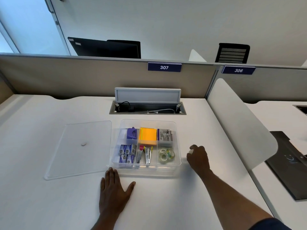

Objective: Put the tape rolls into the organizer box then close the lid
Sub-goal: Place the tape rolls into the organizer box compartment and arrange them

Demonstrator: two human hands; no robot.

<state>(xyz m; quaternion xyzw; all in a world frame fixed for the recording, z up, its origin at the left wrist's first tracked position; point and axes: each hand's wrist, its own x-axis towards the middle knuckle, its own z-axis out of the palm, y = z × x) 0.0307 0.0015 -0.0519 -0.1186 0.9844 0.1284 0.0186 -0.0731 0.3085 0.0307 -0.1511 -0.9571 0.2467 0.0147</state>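
Observation:
A clear organizer box [177, 143] stands open on the white desk. Its front right compartment holds three clear tape rolls [166, 155]. The other compartments hold a purple item, orange sticky notes, a grey box, staple boxes and staplers. The clear lid [79, 161] lies flat on the desk to the left of the box. My left hand [114, 191] rests flat on the desk just in front of the box's left corner. My right hand [198, 157] is on the desk right of the box, fingers curled around a small clear tape roll [190, 151], mostly hidden.
An open cable hatch [147, 108] sits in the desk behind the box. A beige partition [83, 77] closes off the back. A white curved divider [240, 123] stands to the right, with a dark pad [289, 165] on the neighbouring desk.

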